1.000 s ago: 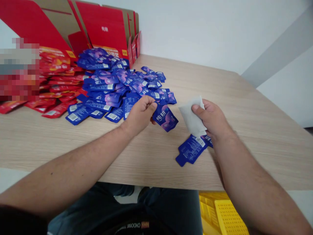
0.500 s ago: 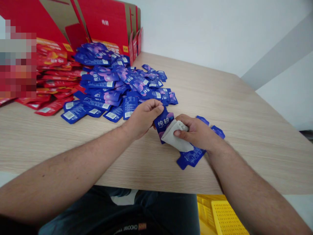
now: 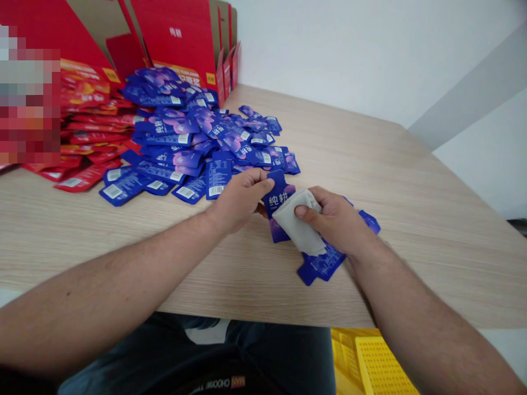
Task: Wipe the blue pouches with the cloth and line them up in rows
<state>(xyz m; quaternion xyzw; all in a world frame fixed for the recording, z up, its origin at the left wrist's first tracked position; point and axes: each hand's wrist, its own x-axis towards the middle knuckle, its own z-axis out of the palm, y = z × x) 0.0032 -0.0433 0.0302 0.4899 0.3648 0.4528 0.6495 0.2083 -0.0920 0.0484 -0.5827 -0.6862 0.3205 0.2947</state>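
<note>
My left hand [image 3: 239, 198] is closed in a pinch on the top edge of a blue pouch [image 3: 277, 202] with white characters, held just above the table. My right hand [image 3: 335, 219] is closed on a folded white cloth [image 3: 298, 227], which is pressed against the lower front of that pouch. Under my right hand lie other blue pouches [image 3: 319, 264] flat on the wooden table [image 3: 411, 219]. Behind my left hand spreads a big pile of blue pouches [image 3: 197, 142].
A heap of red pouches [image 3: 90, 137] lies at the far left, next to a blurred patch. Red cardboard boxes [image 3: 181, 44] stand open against the back wall. A yellow perforated crate [image 3: 370, 362] sits below the table's front edge by my right arm.
My right hand brought the white cloth leftward from beside the pouch onto its front. The left hand has kept its pinch on the pouch, which now stands more upright.
</note>
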